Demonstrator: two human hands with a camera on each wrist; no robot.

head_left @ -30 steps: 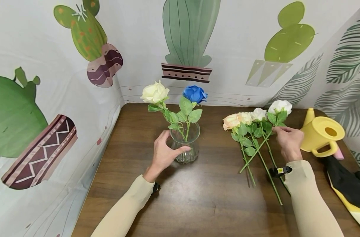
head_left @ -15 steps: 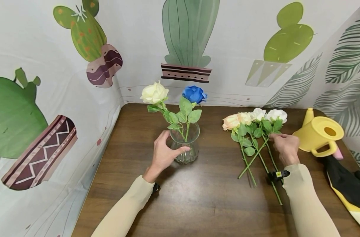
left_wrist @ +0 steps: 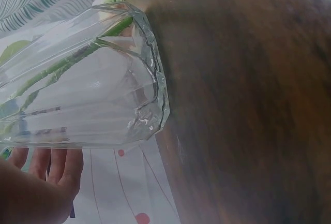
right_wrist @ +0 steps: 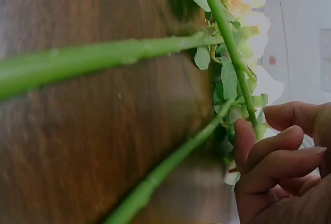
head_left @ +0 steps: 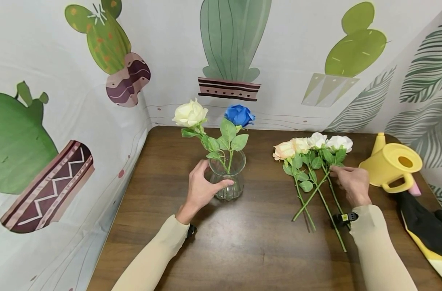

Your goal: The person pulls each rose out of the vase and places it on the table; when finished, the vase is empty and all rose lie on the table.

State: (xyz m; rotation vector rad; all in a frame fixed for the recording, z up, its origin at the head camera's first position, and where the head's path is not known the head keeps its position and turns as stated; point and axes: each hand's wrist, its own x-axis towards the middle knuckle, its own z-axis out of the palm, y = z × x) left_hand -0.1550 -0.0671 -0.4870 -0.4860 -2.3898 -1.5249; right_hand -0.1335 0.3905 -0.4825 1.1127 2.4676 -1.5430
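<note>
In the head view a clear glass vase (head_left: 228, 188) stands upright at the table's middle, with a cream rose (head_left: 190, 113) and a blue rose (head_left: 239, 116) in it. My left hand (head_left: 203, 188) holds the vase from the left, thumb across its front; the left wrist view shows fingers (left_wrist: 57, 167) beside the glass (left_wrist: 98, 94). Several cut roses lie to the right, white and peach (head_left: 284, 150). My right hand (head_left: 353, 182) is at the rightmost white rose (head_left: 339, 143), thumb and index finger pinching its slanting green stem (right_wrist: 232, 48), which crosses the other stems.
A yellow watering can (head_left: 392, 165) stands at the table's right, just beyond my right hand. Before it lie a pink object (head_left: 415, 189), partly hidden, and a black and yellow glove-like item (head_left: 428, 226). A cactus-print cloth (head_left: 290, 52) hangs behind the brown table (head_left: 243, 250).
My right hand has lowered the white rose, which now lies beside the other roses, and has come slightly down and left. The left hand and the vase have stayed in place.
</note>
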